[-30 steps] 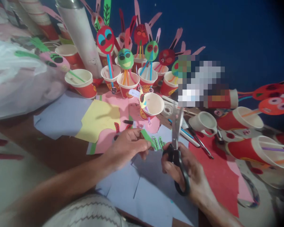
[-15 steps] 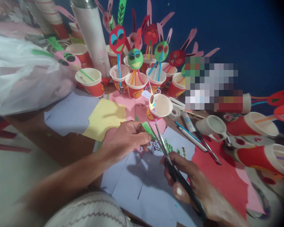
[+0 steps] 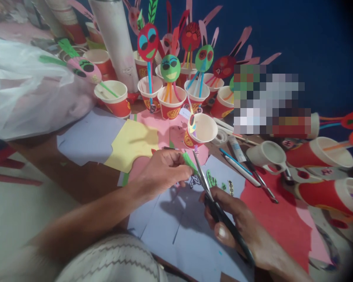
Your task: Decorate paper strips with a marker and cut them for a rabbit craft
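Between the thumb and fingers of my left hand [image 3: 172, 169] is a small piece of green paper [image 3: 189, 161]. My right hand [image 3: 238, 219] is wrapped round the black handles of a pair of scissors [image 3: 213, 205]. The scissors' blades point up and away, right beside the green paper, only slightly apart at the tips. Below both hands lies blue-grey paper [image 3: 161, 213], with small black-outlined cut pieces [image 3: 212, 178] in green and yellow on it. Just beyond the blades stands a paper cup [image 3: 204, 130] with a small paper figure at its rim.
Several red-and-white cups [image 3: 172, 102] with paper faces on straws stand at the back, near a tall white flask [image 3: 114, 43]. Yellow paper [image 3: 132, 143] lies left, red paper [image 3: 276, 227] right. Pens [image 3: 241, 168], a glue tube [image 3: 237, 149] and a white mug [image 3: 266, 154] are at right.
The scissors' blades have closed a little against the green paper. Both hands stay in nearly the same place, and the whole view has shifted slightly.
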Tool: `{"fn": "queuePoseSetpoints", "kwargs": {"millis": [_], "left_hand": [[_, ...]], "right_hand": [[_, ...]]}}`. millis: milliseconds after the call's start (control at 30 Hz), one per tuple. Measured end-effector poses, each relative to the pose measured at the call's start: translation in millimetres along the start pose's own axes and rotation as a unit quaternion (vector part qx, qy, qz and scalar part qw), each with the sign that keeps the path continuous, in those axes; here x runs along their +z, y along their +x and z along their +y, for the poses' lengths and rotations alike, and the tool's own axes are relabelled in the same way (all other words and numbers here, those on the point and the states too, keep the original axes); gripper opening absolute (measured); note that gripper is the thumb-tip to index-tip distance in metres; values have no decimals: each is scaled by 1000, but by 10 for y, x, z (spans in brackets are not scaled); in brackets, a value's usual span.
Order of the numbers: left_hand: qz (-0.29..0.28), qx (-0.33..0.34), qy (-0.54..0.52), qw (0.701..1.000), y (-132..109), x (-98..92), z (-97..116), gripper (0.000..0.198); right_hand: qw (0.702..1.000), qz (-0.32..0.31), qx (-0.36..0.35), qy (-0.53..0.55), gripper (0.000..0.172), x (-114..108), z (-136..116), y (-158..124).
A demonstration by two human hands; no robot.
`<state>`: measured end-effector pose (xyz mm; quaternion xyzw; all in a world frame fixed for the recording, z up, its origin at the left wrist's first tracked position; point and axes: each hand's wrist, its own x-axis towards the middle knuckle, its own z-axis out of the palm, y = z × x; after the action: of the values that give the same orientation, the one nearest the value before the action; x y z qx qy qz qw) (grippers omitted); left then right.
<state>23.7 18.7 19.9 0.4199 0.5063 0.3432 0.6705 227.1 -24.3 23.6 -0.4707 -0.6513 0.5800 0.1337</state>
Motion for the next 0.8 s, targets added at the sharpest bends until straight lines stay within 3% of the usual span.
{"fn": "queuePoseSetpoints", "kwargs": {"millis": [800], "left_hand": [[33,-28,38,998,-24,53,64,7]], "right_hand": [[999,-16,34,26,23,0,18,-2]]}}
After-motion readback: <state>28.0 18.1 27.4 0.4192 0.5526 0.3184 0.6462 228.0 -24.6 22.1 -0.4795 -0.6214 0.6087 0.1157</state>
